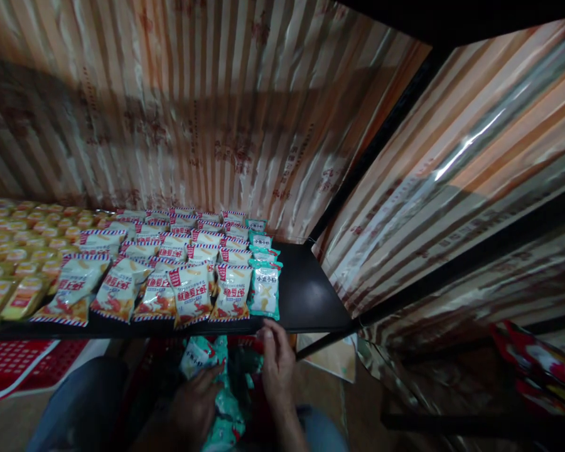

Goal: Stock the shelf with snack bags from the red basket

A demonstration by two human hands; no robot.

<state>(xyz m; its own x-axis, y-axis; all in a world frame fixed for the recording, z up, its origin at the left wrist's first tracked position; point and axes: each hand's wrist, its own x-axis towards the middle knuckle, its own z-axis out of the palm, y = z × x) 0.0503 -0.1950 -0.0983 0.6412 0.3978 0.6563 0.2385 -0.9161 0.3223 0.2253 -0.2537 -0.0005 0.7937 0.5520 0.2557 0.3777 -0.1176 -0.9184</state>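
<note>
Below the shelf's front edge, my left hand is closed at a teal snack bag, its fingers slightly blurred against the bag's lower part. More teal bags lie beside and beneath it in a dark red container. My right hand is just under the shelf edge, fingers loosely extended and nothing visible in them. Directly above its fingertips, a teal-and-white snack bag stands at the front of a short row of the same kind. White snack bags with red lettering fill several rows to the left.
The black shelf ends at a dark slanted post on the right. Yellow packaged snacks cover its left part. A red basket with a white handle sits below left. Striped sheeting hangs behind. Red packages are lower right.
</note>
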